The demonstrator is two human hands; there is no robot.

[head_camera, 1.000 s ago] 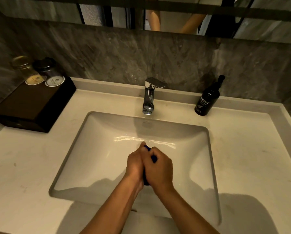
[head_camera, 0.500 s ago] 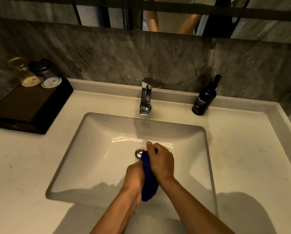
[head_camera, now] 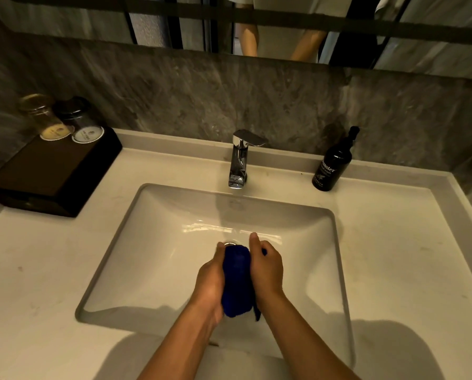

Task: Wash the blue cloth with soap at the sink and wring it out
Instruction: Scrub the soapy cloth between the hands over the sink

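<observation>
The blue cloth [head_camera: 236, 281] is bunched into a thick roll, held over the white rectangular sink basin [head_camera: 152, 259] just in front of the drain. My left hand [head_camera: 209, 281] presses against its left side. On the cloth's right side, my right hand [head_camera: 266, 266] grips it, thumb pointing up. A dark corner of the cloth hangs below my right wrist. The chrome faucet [head_camera: 240, 160] stands behind the basin with no water running. A black soap pump bottle [head_camera: 333, 165] sits on the counter at the back right.
A dark wooden tray [head_camera: 51, 174] at the back left carries two upturned glasses [head_camera: 64, 122]. The pale counter [head_camera: 393, 256] surrounds the basin. A grey stone backsplash and a mirror rise behind the faucet.
My hands have parted from a tight clasp, and far more of the blue cloth shows between them. The right hand slid forward along the cloth while the left slid back.
</observation>
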